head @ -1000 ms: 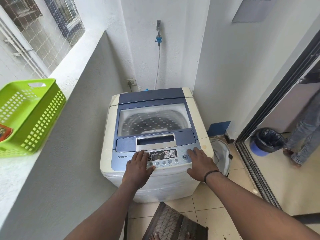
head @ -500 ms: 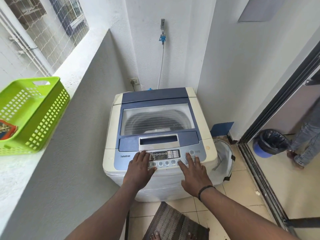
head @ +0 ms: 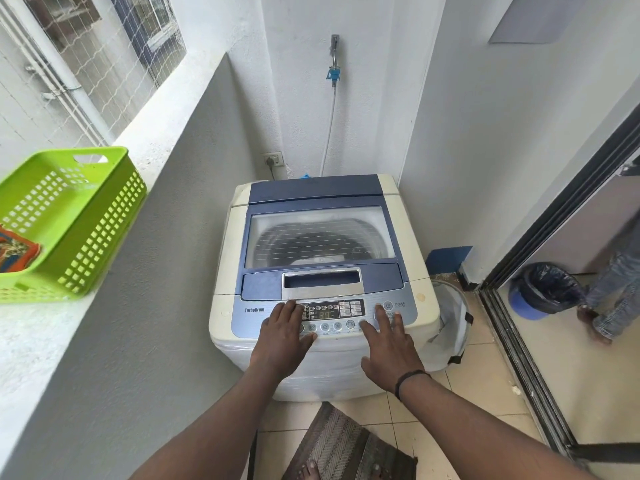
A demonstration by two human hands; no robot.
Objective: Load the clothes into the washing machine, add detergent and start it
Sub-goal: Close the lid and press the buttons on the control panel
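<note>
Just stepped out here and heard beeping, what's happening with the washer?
A person is at the washing machine, lid shut, both hands flat on its control panel. The left hand rests beside the lit display; the right hand has fingers on the buttons. A green basket sits on the ledge.

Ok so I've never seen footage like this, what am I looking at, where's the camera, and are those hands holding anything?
The camera sits on a person's head, looking down at their own arms. In front stands a top-loading washing machine with its lid closed. Both hands lie flat on its control panel: the left hand at the left end, the right hand near the buttons on the right. Neither holds anything. A green basket sits on the ledge to the left, and a laundry bag stands beside the machine.
</note>
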